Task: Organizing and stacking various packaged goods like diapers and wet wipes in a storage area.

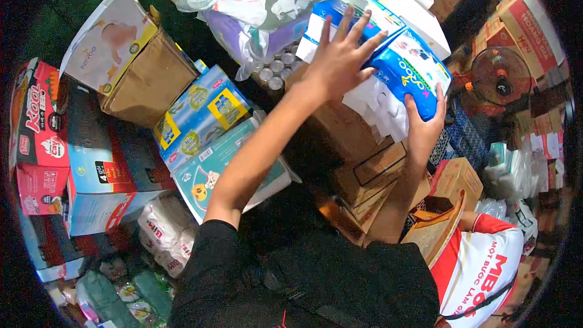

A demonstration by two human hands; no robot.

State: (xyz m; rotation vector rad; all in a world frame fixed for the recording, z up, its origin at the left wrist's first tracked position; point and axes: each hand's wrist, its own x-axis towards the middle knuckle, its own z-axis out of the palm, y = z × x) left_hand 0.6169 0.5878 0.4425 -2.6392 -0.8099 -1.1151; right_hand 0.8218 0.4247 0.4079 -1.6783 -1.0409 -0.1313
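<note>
Two blue plastic packs, which look like diaper packs, lie side by side in front of me at upper right. My left hand point(346, 54) rests across the farther blue pack point(388, 21), fingers spread wide and flat against it. The nearer blue pack point(404, 64) has my right hand point(426, 118) cupped around its lower right corner, thumb on one face and fingers along the edge. White paper point(376, 106) hangs beneath the packs over a brown carton point(328, 118). The underside of both packs is hidden.
Silver cans point(276, 73) stand beyond my left forearm. A plastic-wrapped bundle point(255, 0) sits at the top. Left are an opened carton point(149, 79), a blue-green pack point(200, 112) and a teal box point(228, 167). A fan point(501, 76) and a straw hat point(446, 231) are at right.
</note>
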